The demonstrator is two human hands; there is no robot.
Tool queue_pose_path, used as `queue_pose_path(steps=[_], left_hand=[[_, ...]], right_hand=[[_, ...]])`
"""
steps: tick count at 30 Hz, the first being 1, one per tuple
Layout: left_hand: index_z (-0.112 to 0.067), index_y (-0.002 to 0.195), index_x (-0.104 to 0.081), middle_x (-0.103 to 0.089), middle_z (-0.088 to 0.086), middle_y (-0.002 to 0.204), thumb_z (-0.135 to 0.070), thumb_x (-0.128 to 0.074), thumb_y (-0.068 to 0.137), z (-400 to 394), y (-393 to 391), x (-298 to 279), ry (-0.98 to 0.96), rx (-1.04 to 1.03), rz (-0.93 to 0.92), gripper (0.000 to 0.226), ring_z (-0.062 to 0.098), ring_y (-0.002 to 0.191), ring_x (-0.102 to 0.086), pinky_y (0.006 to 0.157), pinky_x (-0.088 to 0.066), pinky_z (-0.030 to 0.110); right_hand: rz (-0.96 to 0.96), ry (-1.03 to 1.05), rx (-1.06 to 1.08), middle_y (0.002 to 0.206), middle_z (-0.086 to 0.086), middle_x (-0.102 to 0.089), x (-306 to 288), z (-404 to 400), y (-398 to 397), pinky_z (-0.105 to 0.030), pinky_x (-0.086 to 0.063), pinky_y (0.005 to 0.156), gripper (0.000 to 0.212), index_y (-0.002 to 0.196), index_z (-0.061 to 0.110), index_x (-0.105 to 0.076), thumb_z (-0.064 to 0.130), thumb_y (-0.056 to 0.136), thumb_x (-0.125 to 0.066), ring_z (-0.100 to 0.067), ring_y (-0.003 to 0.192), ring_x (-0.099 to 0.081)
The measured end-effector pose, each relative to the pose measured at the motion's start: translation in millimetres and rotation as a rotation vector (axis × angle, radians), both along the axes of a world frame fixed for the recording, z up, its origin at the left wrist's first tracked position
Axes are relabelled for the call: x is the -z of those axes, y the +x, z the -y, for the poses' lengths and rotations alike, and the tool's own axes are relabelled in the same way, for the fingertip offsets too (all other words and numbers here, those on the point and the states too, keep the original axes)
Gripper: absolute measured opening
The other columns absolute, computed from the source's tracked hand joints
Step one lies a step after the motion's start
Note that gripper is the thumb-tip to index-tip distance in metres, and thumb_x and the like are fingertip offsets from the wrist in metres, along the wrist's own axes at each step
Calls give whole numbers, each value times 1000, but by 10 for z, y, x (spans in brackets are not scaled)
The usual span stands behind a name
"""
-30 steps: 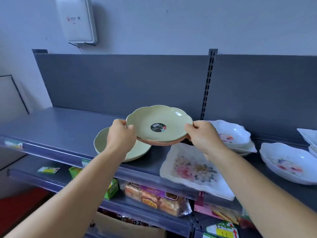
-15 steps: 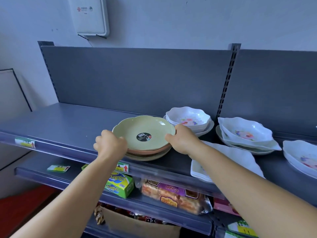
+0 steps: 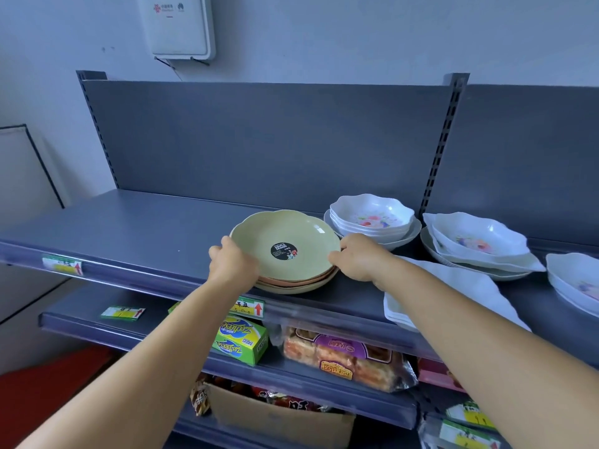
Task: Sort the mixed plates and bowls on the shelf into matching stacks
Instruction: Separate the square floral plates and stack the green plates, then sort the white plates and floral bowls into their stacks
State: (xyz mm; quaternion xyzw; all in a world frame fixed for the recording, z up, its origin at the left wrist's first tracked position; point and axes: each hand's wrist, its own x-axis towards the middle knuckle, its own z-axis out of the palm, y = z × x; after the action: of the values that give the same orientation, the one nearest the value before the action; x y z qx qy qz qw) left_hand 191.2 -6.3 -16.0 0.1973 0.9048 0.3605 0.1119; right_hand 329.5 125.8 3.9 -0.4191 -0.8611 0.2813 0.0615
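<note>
Holding: both hands grip the top green plate (image 3: 285, 243), one on each side of its rim.
Left hand (image 3: 234, 265): at 9 o'clock of the plate, fingers curled shut on the rim, thumb on top.
Right hand (image 3: 358, 257): at 3 o'clock of the plate, fingers curled on the rim too.
Green plate: round, wavy edge, with a black round sticker (image 3: 284, 251) in the middle. It sits on top of a small pile.
Pile under it: a pink plate (image 3: 311, 279) is next down, and a pale green plate (image 3: 301, 289) is at the bottom, on the grey shelf (image 3: 129, 228).
Where the pile is: near the front edge of the shelf, at the middle of the view.
Flower bowls (image 3: 372, 217): a white stack at 2 o'clock of the green plate, just beside it, near the back wall.
More white dishes (image 3: 479, 244): a stack at 3 o'clock, past the right hand, apart from the pile.
Square white plates (image 3: 453, 286): under the right arm, at 4 o'clock of the pile, partly hidden.
One more white bowl (image 3: 577, 280): at the far right edge, cut off.
Lower shelf: a green box (image 3: 241, 340) and a bag of snacks (image 3: 343, 358) at 6 o'clock.
Wall: a white box (image 3: 176, 25) at 12 o'clock.
</note>
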Motion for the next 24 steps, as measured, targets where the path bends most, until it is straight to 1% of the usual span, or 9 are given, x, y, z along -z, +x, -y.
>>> queue_pose_path(steps=[4,8,12,15,17,19,21,23,24], left_hand=[[1,133,-36,-32,20,138,-4,-39,92,-29,3,-11,-46,16,-5,41,43,117,-49,91,-44,46],[1,136,-34,-31,19,143,-7,-45,92,-78,48,-24,-73,-36,-34,46,37,131,-34,101,-37,43],[-3,136,-34,-26,12,151,-17,-46,93,-171,188,-78,-64,-29,-210,48,32,140,-20,113,-22,40],[-10,147,-28,-21,7,155,-27,-45,96,-321,439,-152,-45,100,-326,56,30,144,-11,118,-16,40],[-15,150,-28,-24,6,154,-28,-46,97,-454,656,-202,10,207,-338,57,29,143,-14,116,-17,38],[-17,148,-32,-30,6,150,-25,-46,97,-606,887,-241,87,321,-310,54,28,140,-20,112,-22,34],[-18,147,-36,-38,6,146,-22,-46,97,-796,1093,-256,125,420,-285,51,27,135,-31,108,-29,32],[-19,142,-42,-47,5,138,-21,-46,96,-1000,1279,-269,140,507,-232,46,25,125,-44,101,-39,33],[-24,134,-49,-52,4,130,-20,-47,96,-1100,1374,-279,150,541,-181,38,24,115,-51,95,-43,34]], right_hand=[[23,-21,17,66,0,-35,-29,-3,65,-29,-23,49,26,67,16,-37,20,92,-45,-18,57,-30],[-12,-35,-11,62,-1,-32,-68,-44,162,-29,-21,48,32,62,16,-34,17,93,-44,-18,55,-27],[-117,-35,-33,64,1,-30,-128,-154,316,-28,-21,53,31,63,14,-32,17,92,-45,-17,58,-25],[-189,3,-3,74,0,-37,-173,-256,468,-29,-28,62,21,72,7,-43,15,91,-45,-20,65,-33],[-209,18,24,88,-3,-54,-198,-330,613,-32,-43,71,23,93,-1,-61,15,92,-44,-27,78,-53],[-212,37,59,103,-19,-63,-215,-431,779,-38,-50,82,33,116,-5,-57,16,93,-44,-39,94,-59],[-222,42,95,121,-22,-62,-216,-531,958,-46,-50,94,34,121,-2,-57,17,95,-45,-41,111,-57],[-232,41,144,122,-18,-63,-214,-664,1141,-46,-47,98,33,122,4,-59,20,96,-47,-37,114,-57],[-235,42,172,119,-14,-65,-206,-748,1231,-44,-47,99,33,124,8,-60,21,96,-47,-34,112,-59]])
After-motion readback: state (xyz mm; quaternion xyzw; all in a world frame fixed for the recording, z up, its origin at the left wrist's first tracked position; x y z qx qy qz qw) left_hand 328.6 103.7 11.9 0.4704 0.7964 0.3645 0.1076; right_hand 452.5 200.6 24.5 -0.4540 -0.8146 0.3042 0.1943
